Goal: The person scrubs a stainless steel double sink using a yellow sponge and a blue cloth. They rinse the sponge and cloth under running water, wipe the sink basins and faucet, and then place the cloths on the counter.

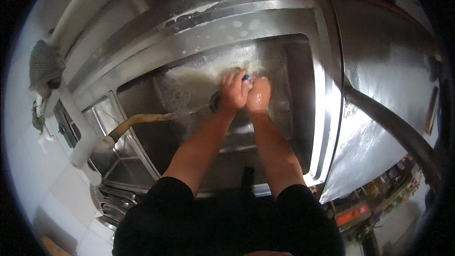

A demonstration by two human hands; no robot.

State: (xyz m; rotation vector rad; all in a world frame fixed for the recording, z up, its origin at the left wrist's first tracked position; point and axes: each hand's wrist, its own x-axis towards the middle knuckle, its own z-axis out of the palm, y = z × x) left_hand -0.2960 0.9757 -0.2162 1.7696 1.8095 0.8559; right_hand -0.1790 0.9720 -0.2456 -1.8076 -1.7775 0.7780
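Both my hands are close together over the large stainless steel sink basin (270, 124). My left hand (235, 90) is curled around a small item with a blue part (245, 77), too hidden to name. Against it from the right, my right hand (259, 94) is closed and wet, its fingers partly blurred; what it grips cannot be told. Water runs from a yellowish hose (144, 118) on the left towards the round drain (215, 101), just left of my hands. Cloudy, foamy water (199, 78) spreads over the basin floor.
A second, smaller basin (128, 170) lies to the left, with stacked metal trays (117, 202) below it. On the right stands a steel surface (376, 113), crossed by a dark curved pipe (394, 113). A grey cloth (44, 65) hangs at the far left, by the tiled wall (67, 195).
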